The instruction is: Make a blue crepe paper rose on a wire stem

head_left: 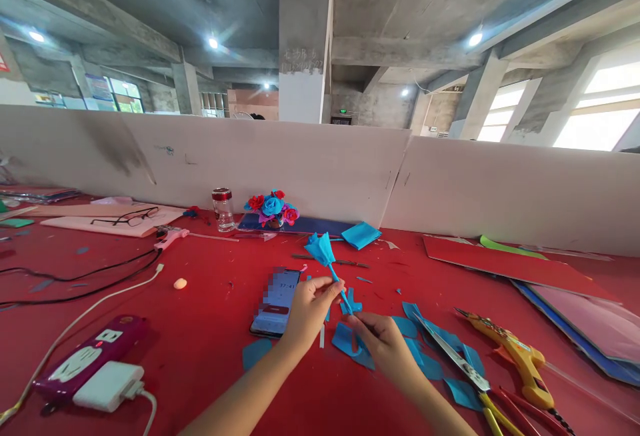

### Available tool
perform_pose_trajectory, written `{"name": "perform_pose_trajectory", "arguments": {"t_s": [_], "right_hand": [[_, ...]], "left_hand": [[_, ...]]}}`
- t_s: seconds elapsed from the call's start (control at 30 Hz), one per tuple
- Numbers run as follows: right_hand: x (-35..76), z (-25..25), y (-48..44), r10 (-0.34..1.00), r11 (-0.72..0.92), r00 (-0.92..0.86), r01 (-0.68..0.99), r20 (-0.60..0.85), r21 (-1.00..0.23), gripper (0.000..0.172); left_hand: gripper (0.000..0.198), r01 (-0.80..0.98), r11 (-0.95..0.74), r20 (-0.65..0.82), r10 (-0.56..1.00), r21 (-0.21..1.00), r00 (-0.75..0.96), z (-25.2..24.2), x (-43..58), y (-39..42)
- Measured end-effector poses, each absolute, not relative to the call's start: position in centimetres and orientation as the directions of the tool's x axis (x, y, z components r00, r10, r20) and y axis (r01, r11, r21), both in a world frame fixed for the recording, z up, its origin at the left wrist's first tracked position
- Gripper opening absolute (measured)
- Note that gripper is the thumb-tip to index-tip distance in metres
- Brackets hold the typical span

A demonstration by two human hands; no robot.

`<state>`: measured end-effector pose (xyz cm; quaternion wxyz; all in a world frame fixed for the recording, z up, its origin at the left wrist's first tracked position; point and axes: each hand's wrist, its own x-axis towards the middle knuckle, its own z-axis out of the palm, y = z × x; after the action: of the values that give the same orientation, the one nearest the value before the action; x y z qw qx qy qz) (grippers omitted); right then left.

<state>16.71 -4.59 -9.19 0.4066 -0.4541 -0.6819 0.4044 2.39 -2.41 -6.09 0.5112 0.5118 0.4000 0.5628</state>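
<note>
A blue paper flower (pixel 321 249) on a thin blue-wrapped stem tilts up between my hands, its bloom at the upper left. My left hand (pixel 316 299) pinches the stem just below the bloom. Lower down, the fingers of my right hand (pixel 377 335) are closed on the stem's bottom end. Blue paper pieces (pixel 429 366) lie on the red table under and beside my right hand. Just left of my left hand is a phone (pixel 274 319) with a lit screen. Scissors (pixel 457 359) with open blades rest across some blue pieces on the right.
A yellow glue gun (pixel 515 349) lies right of the scissors. A purple power strip (pixel 90 356) with a white charger (pixel 109 386) sits front left. Along the white partition (pixel 325 163) stand a glass bottle (pixel 223 213) and a paper flower bouquet (pixel 273 208). Coloured sheets (pixel 590 329) lie far right.
</note>
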Motion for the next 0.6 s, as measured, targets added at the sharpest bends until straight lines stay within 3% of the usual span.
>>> {"name": "perform_pose_trajectory", "arguments": {"t_s": [0.1,0.23,0.47,0.6], "right_hand": [[16.66,-8.80,-4.51,0.951,0.050,-0.305,0.025,0.040,-0.998,0.044],[16.45,-8.61,-4.84,0.919,-0.221,-0.380,-0.280,-0.104,-0.934,0.031],[16.25,-8.65,-4.78,0.949,-0.147,-0.314,-0.314,-0.043,-0.938,0.033],[16.41,-8.65,-4.80,0.925,-0.213,-0.376,-0.383,-0.059,-0.899,0.027]], "left_hand": [[0.022,-0.200,-0.160,0.172,0.984,0.967,0.043,-5.94,2.29,-2.34],[0.021,-0.261,-0.142,0.160,0.986,0.955,0.048,-5.86,2.27,-2.32],[0.025,-0.245,-0.030,0.098,0.958,0.969,0.270,-6.05,2.60,-2.68],[0.021,-0.232,-0.056,0.139,0.923,0.971,0.360,-5.86,2.55,-2.91]]}}
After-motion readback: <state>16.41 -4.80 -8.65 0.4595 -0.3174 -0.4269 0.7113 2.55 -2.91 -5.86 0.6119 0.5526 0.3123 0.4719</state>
